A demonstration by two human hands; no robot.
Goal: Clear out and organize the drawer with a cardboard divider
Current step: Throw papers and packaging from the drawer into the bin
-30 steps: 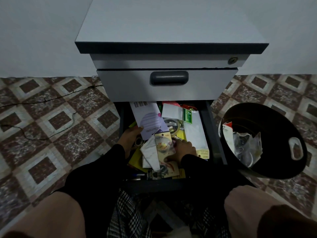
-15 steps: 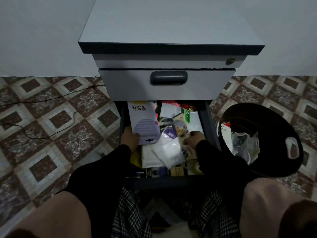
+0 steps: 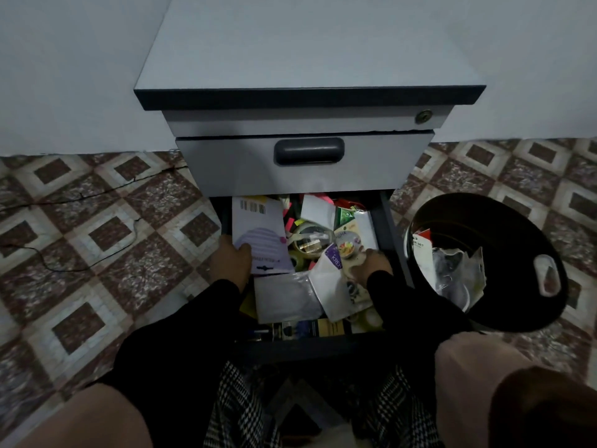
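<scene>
While the drawer (image 3: 387,227) sat open and crammed, the left hand (image 3: 231,261) gripped a white booklet (image 3: 258,234); the right hand (image 3: 371,263) pinched a packet (image 3: 347,250) (clearing, I'd judge). Next, the bin (image 3: 517,240) alongside.

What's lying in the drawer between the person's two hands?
The head view shows tape rolls, a clear plastic sleeve and a white packet between the left hand and right hand.
</scene>
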